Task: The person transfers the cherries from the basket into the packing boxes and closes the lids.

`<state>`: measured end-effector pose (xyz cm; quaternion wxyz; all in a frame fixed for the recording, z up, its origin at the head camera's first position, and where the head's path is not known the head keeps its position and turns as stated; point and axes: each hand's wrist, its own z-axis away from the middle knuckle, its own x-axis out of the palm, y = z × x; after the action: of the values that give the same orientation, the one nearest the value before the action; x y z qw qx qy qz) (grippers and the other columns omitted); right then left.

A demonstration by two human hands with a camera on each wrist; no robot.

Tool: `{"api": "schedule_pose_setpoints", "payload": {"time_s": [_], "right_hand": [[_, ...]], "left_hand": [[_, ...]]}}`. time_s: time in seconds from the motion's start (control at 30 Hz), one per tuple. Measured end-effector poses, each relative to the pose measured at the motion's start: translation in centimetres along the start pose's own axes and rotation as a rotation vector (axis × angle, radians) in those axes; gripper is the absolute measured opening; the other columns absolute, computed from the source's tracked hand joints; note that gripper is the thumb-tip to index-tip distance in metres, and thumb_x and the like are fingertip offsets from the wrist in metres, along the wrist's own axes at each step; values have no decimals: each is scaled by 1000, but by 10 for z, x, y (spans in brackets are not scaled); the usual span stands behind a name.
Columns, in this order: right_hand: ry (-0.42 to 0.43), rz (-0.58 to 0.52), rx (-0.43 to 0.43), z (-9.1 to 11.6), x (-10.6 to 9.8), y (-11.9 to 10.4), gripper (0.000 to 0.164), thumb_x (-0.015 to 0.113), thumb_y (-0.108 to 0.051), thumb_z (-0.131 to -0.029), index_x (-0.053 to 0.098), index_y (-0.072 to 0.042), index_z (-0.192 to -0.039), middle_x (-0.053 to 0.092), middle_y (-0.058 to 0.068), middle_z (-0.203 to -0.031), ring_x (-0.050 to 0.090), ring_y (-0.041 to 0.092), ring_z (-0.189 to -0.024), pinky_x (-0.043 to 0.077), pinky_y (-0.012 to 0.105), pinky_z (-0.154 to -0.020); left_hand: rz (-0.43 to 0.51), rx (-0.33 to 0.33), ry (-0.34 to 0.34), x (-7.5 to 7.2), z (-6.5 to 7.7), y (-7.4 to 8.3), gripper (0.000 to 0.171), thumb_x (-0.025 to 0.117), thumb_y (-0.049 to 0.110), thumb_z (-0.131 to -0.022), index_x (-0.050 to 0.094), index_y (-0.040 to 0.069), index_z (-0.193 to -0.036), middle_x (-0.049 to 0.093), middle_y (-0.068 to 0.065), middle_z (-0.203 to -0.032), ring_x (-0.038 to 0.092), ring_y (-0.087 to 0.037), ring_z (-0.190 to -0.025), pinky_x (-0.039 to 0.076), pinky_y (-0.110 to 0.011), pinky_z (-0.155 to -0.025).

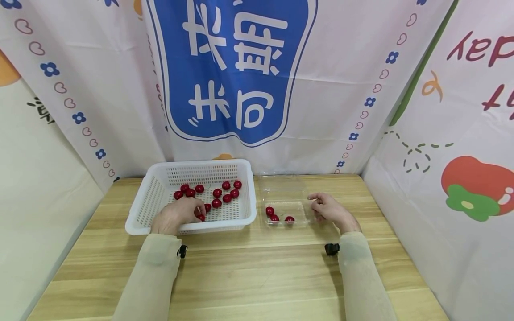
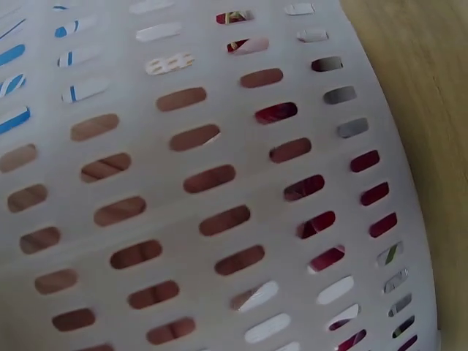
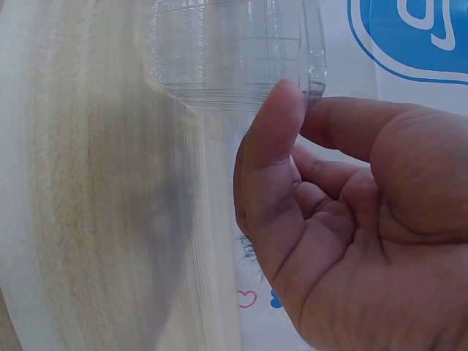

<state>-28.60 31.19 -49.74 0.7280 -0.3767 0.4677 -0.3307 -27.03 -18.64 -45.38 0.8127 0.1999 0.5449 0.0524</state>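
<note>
My left hand (image 1: 180,213) reaches over the near wall into a white slotted basket (image 1: 138,220). Its fingertips curl round a red cherry (image 1: 201,218) near the front of the basket. In the left wrist view the basket wall (image 2: 267,327) covers most of that hand; only skin and bits of red show through the slots. A clear plastic box (image 1: 286,206) with its lid raised stands right of the basket, with three cherries (image 1: 289,220) inside. My right hand (image 1: 331,210) pinches the box's right edge between thumb and index finger (image 3: 281,121).
Several more cherries (image 1: 217,203) lie spread in the basket. Both containers stand on a wooden table (image 1: 257,272), near its far edge. Printed cloth (image 1: 329,53) hangs behind the table and on both sides.
</note>
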Motion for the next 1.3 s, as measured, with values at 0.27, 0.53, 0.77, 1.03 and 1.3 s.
{"api": "schedule_pose_setpoints", "payload": {"time_s": [0.27,0.53,0.77,1.03,1.3], "right_hand": [[2,7,-5,1,1,-1,48,45,-8,-124,45,11,-168,61,7,-96,57,16,-77,58,32,-70],[5,3,-3,1,0,-1,49,45,-9,-124,44,11,-169,61,8,-97,57,15,-78,58,32,-70],[15,13,-13,0,0,-1,48,46,-5,-123,46,13,-167,64,10,-94,60,14,-72,59,31,-67],[18,38,-35,-1,0,-1,49,47,-6,-123,46,13,-167,65,10,-95,61,13,-71,59,32,-67],[14,40,-50,-1,-1,0,50,47,-5,-121,45,15,-167,67,9,-94,61,14,-70,58,31,-65]], "left_hand": [[-15,4,35,0,3,2,22,92,14,-100,84,13,-121,82,-13,-128,67,-28,-107,64,-49,-97],[-6,35,77,-4,7,11,22,92,15,-101,83,16,-121,80,-8,-120,66,-26,-104,61,-45,-92],[-31,114,151,-5,10,24,19,91,14,-102,82,14,-119,84,-10,-123,71,-25,-104,65,-51,-96],[-47,181,250,-1,9,40,23,89,12,-105,83,10,-127,84,-14,-134,76,-30,-120,66,-58,-110],[-62,209,332,4,9,55,33,88,13,-105,81,9,-137,83,-13,-141,77,-35,-131,64,-60,-120]]}}
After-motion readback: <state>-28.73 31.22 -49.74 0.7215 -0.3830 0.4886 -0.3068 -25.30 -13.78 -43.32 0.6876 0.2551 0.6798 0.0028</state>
